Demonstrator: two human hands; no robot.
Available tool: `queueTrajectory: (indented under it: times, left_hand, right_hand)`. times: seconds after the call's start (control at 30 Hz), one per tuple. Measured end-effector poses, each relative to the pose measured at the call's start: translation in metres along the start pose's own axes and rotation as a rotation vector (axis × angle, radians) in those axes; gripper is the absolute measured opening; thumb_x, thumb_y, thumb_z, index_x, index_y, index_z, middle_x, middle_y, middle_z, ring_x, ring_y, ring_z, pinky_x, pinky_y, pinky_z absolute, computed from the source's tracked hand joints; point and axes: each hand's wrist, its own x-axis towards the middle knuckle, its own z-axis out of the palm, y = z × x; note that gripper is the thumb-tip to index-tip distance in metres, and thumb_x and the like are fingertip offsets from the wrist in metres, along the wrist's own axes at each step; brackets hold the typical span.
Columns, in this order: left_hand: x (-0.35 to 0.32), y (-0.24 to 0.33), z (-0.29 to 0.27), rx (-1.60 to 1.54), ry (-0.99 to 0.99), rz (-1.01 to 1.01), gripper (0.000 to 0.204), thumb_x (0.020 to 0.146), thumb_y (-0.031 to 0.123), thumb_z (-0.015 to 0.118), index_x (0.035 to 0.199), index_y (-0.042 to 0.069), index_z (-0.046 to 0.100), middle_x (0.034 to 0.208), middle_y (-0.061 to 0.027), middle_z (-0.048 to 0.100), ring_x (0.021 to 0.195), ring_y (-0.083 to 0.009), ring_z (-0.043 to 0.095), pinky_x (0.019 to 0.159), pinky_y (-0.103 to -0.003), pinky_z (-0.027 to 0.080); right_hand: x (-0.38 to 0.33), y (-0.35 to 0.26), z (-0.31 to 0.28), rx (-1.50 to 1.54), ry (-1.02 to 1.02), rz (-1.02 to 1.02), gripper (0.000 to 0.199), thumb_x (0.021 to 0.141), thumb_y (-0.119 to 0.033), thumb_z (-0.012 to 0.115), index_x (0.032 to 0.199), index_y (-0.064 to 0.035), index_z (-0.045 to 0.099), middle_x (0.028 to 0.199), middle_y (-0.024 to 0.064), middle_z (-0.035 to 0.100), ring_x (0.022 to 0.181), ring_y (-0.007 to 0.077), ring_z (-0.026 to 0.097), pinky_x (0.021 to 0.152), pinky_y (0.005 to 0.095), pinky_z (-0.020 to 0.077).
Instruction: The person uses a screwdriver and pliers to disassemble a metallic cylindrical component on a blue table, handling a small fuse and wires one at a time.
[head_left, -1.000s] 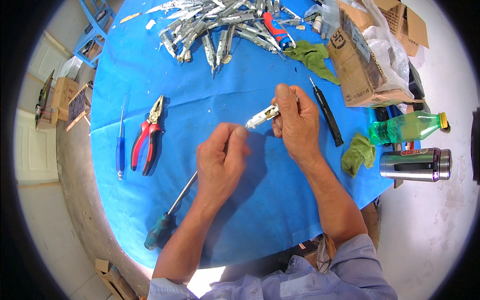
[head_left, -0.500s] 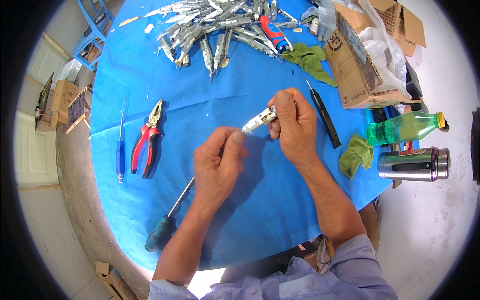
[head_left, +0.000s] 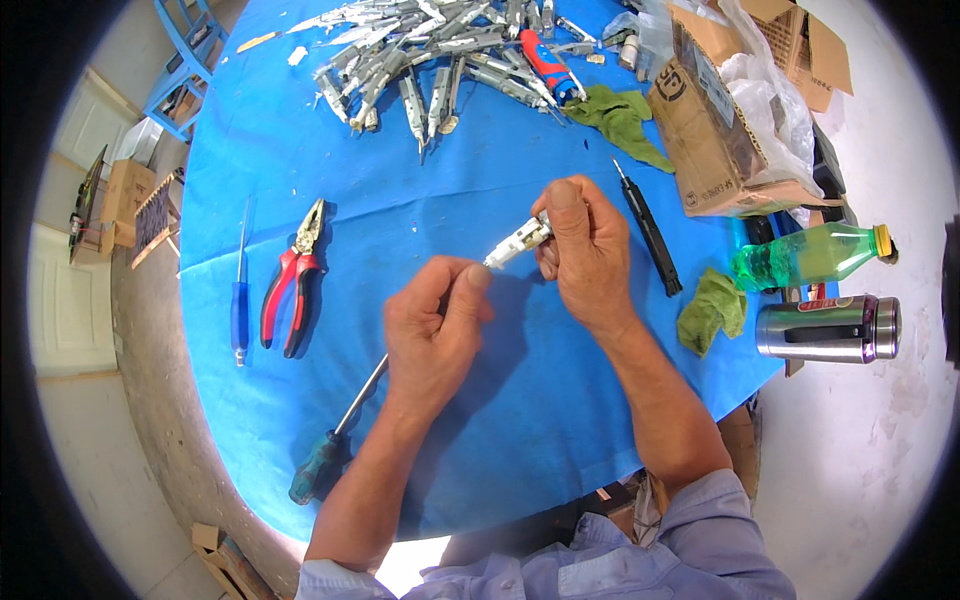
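Note:
My right hand is closed, pinching a narrow silver-white metal mechanism between thumb and fingers. The mechanism is held above the table, its thin end pointing down to the left. At that thin end, my left hand has its thumb and forefinger pinched together; the exact contact is partly hidden by the fingers. A screwdriver with a teal handle lies beside my left forearm, its shaft running under the left hand. Right of my right hand lies a slim black pen-shaped screwdriver.
Red-handled pliers and a blue screwdriver lie left on the blue cloth. A pile of similar metal mechanisms covers the far side. Green rags, a cardboard box, a green bottle and a steel flask stand or lie right.
Both hands have shifted very slightly to the left with the mechanism. The grip of each hand looks the same, and the tools on the table have stayed put.

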Motion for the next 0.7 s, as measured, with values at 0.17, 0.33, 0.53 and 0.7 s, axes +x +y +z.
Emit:
queueTrajectory:
  times: [0.17,0.33,0.53,0.7]
  left_hand:
    - [-0.0002,0.002,0.001,-0.011,-0.003,-0.025,0.028,0.106,0.029,0.06,0.097,0.003,0.067,0.066,-0.0007,0.061,0.049,-0.0024,0.048,0.041,-0.019,0.034]
    - [0.0002,0.0064,0.0006,-0.045,-0.022,-0.057,0.03,0.106,0.03,0.059,0.097,0.003,0.067,0.067,-0.0009,0.061,0.048,-0.0025,0.048,0.041,-0.02,0.034]
    - [0.0008,0.0051,-0.0002,-0.039,-0.031,-0.029,0.03,0.106,0.029,0.059,0.097,0.002,0.067,0.067,-0.001,0.061,0.048,-0.0025,0.048,0.041,-0.019,0.035]
    - [0.0011,0.004,-0.0005,-0.044,-0.032,-0.036,0.028,0.106,0.028,0.059,0.098,0.002,0.067,0.067,-0.0011,0.061,0.048,-0.0026,0.048,0.041,-0.019,0.035]
  right_hand:
    - [-0.0011,-0.0026,-0.0018,-0.025,-0.002,0.022,0.036,0.106,-0.037,0.057,0.089,-0.0049,0.059,0.066,-0.0032,0.051,0.053,0.0028,0.044,0.046,0.0223,0.0343]
    - [0.0014,-0.0027,-0.0068,-0.114,0.022,-0.054,0.037,0.107,-0.038,0.056,0.09,-0.0047,0.061,0.067,-0.0037,0.051,0.06,0.0032,0.045,0.052,0.0232,0.0353]
    - [0.0019,-0.003,-0.0082,-0.138,0.024,-0.066,0.036,0.107,-0.036,0.055,0.09,-0.0049,0.061,0.068,-0.0041,0.05,0.061,0.0033,0.043,0.053,0.0239,0.0349]
    - [0.0015,-0.0034,-0.0072,-0.137,-0.012,-0.079,0.036,0.108,-0.036,0.054,0.09,-0.0052,0.061,0.068,-0.0045,0.049,0.062,0.0035,0.043,0.053,0.0239,0.0351]
